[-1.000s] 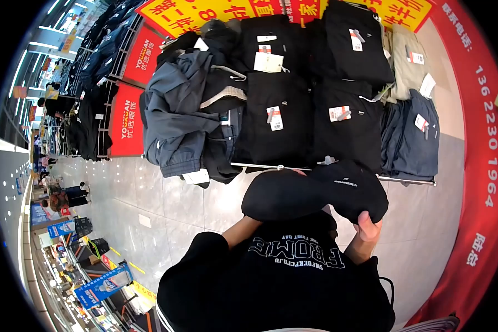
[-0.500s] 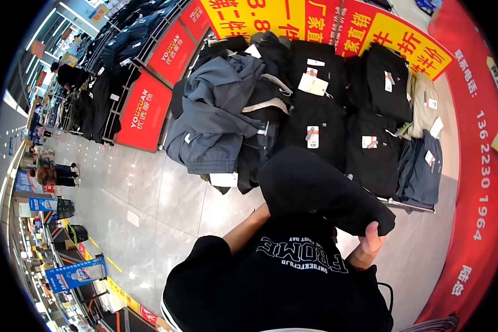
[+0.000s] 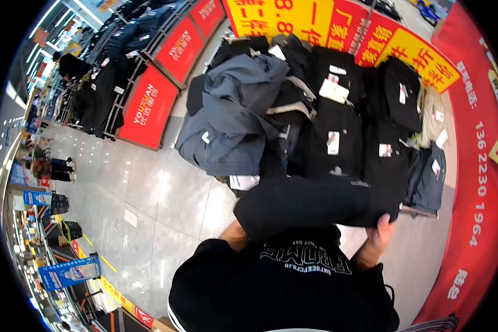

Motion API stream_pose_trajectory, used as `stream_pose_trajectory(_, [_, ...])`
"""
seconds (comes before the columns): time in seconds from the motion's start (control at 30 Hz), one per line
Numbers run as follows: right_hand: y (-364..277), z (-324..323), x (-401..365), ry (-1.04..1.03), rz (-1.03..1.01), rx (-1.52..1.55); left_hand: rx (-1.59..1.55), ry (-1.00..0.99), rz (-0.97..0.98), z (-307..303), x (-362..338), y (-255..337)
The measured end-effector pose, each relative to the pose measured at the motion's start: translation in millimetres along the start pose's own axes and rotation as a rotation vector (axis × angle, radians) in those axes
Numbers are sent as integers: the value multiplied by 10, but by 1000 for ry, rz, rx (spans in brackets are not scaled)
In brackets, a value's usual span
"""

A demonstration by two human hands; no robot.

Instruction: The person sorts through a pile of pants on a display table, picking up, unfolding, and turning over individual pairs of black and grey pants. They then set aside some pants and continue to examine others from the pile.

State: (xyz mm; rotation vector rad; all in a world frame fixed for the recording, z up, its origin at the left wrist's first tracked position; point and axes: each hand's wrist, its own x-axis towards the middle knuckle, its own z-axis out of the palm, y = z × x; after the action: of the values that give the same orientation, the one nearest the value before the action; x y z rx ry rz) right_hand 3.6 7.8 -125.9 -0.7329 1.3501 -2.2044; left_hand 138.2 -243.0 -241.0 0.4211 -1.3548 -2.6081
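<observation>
Folded black pants point(image 3: 310, 203) are held flat in front of my chest, spanning from my left side to my right. My right hand point(image 3: 379, 232) is closed on their right end, thumb on top. At the other end, my left hand point(image 3: 237, 237) holds them from beneath; its fingers are hidden behind the cloth. Just beyond lie stacks of folded black pants point(image 3: 333, 124) with white tags. A loose heap of grey pants point(image 3: 232, 116) lies to the left of these stacks, and folded dark grey pants point(image 3: 428, 177) are at the right.
Red and yellow sale signs point(image 3: 285, 19) stand behind the display. A red banner point(image 3: 476, 182) curves along the right. At upper left are a red-panelled clothes rack point(image 3: 149, 105) and a tiled floor point(image 3: 149, 205). People point(image 3: 52, 169) stand far off at left, near a blue sign point(image 3: 69, 273).
The folded pants have swung from a slant to nearly level, their left end coming down and toward me. Both hands keep hold. The display appears slightly farther right in view.
</observation>
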Motion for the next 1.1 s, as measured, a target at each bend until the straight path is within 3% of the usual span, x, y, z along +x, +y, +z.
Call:
stream_pose_trajectory(0.03, [60, -28, 7, -15, 30, 34, 2, 8, 27, -33, 41, 29])
stream_pose_trajectory(0.07, [214, -206, 162, -312, -57, 152, 16, 21, 62, -44, 59, 138])
stream_pose_trajectory(0.1, [242, -142, 198, -139, 65, 129, 18, 25, 96, -62, 98, 240])
stream_pose_trajectory(0.13, [154, 52, 452, -190, 40, -176, 24, 30, 133, -68, 156, 364])
stream_pose_trajectory(0.17, [269, -76, 548, -302, 161, -182, 25, 32, 175, -59, 200, 514])
stream_pose_trajectory(0.23, [340, 187, 740, -357, 158, -362, 21, 18, 286, -36, 312, 869])
stream_pose_trajectory(0.3, [370, 404, 831, -387, 405, -465, 3, -4, 387, -20, 388, 1224])
stream_pose_trajectory(0.4, [297, 494, 1098, -376, 65, -238, -59, -89, 521, -33, 461, 1732])
stream_pose_trajectory(0.53, [72, 452, 1490, -360, 53, -35, -242, -317, 538, -95, 424, 2193])
stream_pose_trajectory(0.63, [-100, 601, 1617, -362, 19, 71, -260, -344, 479, -88, 453, 2175])
stream_pose_trajectory(0.7, [-169, 675, 1657, -421, -117, -4, -124, -216, 600, -15, 554, 1998])
stream_pose_trajectory(0.73, [-207, 704, 1670, -439, -231, -80, 27, -34, 637, -14, 614, 1909])
stream_pose_trajectory(0.83, [-341, 649, 1691, -451, -306, -248, 296, 19, 575, 271, 661, 1795])
stream_pose_trajectory(1.0, [-462, 397, 1661, -324, -312, -368, 206, 84, 605, 495, 780, 1810])
stream_pose_trajectory(1.1, [-500, 281, 1604, -263, -258, -234, 160, 54, 624, 614, 890, 1770])
